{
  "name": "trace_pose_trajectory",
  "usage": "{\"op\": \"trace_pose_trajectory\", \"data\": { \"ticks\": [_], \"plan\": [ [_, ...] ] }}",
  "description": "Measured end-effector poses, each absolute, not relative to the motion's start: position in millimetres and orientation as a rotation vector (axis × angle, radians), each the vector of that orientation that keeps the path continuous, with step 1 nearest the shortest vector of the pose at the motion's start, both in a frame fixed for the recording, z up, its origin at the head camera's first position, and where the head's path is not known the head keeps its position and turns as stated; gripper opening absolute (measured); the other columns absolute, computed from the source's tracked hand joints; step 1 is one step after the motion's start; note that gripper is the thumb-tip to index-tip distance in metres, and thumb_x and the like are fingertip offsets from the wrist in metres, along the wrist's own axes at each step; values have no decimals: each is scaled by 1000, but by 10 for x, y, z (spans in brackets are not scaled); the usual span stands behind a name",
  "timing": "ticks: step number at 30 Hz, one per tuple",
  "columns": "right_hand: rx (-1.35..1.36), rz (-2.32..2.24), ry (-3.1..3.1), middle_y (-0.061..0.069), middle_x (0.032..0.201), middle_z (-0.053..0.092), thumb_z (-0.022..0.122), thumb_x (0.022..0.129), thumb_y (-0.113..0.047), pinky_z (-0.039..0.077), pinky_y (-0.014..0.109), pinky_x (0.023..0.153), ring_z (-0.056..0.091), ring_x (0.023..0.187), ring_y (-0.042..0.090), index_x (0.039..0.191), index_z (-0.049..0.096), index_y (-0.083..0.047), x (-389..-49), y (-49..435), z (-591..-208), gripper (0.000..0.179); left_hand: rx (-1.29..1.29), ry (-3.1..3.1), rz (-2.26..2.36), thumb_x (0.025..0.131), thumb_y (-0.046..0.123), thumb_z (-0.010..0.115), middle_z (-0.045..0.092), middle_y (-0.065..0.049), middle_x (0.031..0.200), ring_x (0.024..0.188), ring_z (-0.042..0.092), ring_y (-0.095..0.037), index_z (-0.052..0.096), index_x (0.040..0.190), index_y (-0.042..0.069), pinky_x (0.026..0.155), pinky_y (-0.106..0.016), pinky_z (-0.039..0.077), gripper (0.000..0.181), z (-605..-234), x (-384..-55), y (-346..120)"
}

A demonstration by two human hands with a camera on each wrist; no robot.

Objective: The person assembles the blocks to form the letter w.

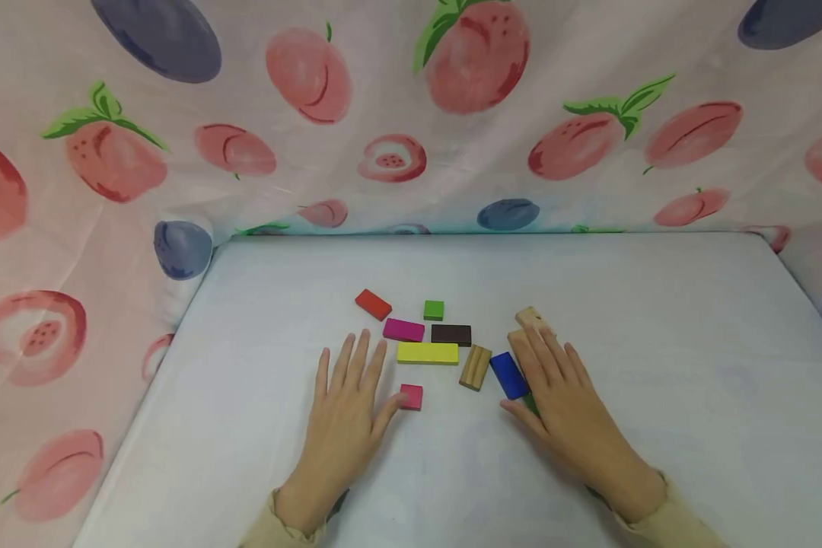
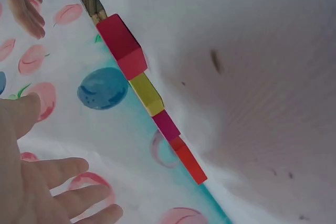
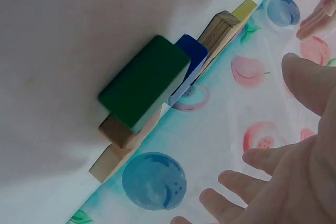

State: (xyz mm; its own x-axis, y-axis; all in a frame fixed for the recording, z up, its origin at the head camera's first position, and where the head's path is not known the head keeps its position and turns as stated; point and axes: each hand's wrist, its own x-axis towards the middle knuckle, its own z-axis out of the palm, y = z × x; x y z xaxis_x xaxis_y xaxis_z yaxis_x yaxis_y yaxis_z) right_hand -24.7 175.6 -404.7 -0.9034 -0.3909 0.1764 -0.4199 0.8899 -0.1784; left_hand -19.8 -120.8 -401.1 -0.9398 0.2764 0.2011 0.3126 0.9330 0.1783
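My left hand [image 1: 342, 426], fingers spread and straight, hovers palm down over the table's left part and holds nothing. Its thumb tip overlaps a small pink-red block [image 1: 411, 397] in the head view; the left wrist view has the hand apart from the blocks. Over the right end of the group hangs my right hand [image 1: 571, 403], also spread and without a hold. It partly hides a dark green block [image 3: 144, 82] and two pale wooden blocks [image 1: 530, 316]. A blue block [image 1: 510, 375] lies beside its thumb, and a grooved wooden block [image 1: 476, 367] farther left.
Between the hands a yellow block [image 1: 428, 354] lies below a magenta block [image 1: 403, 330] and a dark brown block [image 1: 451, 335]. A red block [image 1: 373, 304] and a small green block [image 1: 434, 310] lie farther back. Fruit-printed cloth [image 1: 452, 152] surrounds the white table [image 1: 692, 342].
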Motion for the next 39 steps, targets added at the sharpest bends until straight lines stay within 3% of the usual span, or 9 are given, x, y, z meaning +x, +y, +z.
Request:
{"op": "trace_pose_trajectory", "data": {
  "ticks": [13,22,32,39],
  "plan": [
    [732,319,-2866,21,162,23,61,97,-38,25,53,118,22,148,39,157,21,-2,-319,1647,-4028,81,-489,-2871,-368,95,41,63,33,-17,159,148,30,-35,38,152,6,121,-53,21,71,-4017,-268,-1260],
    [745,412,-2858,21,158,30,70,93,-31,33,55,114,33,143,39,153,29,-2,-373,1528,-3974,78,-467,-2849,-386,93,37,68,41,-18,154,142,39,-35,43,149,5,118,-51,31,69,-4020,-347,-1289],
    [796,522,-2848,16,155,36,72,92,-24,39,50,112,39,136,33,148,41,-4,-454,1420,-3941,68,-444,-2838,-408,92,33,71,47,-17,149,137,46,-32,48,146,5,116,-48,36,65,-3992,-422,-1305],
    [774,530,-2860,16,149,44,75,89,-26,43,51,108,48,131,31,147,45,-5,-489,1321,-3930,68,-423,-2837,-423,90,31,74,50,-16,147,133,50,-32,51,144,5,112,-49,41,64,-3980,-473,-1307]
  ]
}}
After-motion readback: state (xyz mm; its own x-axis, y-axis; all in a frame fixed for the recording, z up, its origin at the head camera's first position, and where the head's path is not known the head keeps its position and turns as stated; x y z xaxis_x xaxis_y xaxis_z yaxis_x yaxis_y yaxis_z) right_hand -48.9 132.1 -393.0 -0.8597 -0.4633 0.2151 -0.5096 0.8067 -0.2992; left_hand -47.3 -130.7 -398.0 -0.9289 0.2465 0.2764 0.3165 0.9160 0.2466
